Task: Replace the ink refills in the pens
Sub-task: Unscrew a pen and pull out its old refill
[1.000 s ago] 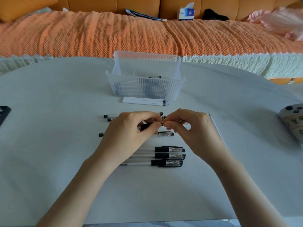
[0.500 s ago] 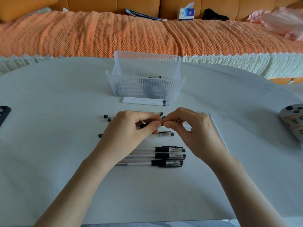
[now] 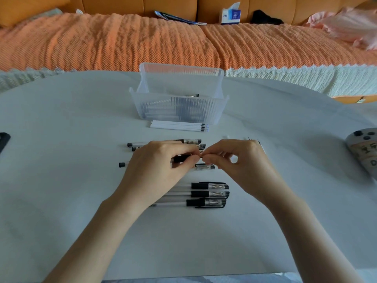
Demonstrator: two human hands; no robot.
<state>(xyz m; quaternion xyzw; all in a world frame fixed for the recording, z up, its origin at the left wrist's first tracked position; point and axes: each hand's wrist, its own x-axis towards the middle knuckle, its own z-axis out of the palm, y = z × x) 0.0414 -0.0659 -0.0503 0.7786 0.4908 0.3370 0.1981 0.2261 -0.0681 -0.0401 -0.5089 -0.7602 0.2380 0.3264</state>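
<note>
Head cam: my left hand [image 3: 161,166] grips a clear plastic pen with black grip [image 3: 181,158] just over the white desk [image 3: 61,180], while my right hand [image 3: 238,162] pinches its tip. I reckon I'm unscrewing the nose. The next move needs the barrel held steady while the tip turns.

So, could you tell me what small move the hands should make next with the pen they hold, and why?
Probably twist the tip end with the right hand while the left hand steadies the pen by its black grip. Both hands pinch it at one joint above the table, and the parts look joined; whether it needs loosening or tightening I cannot tell.
</note>
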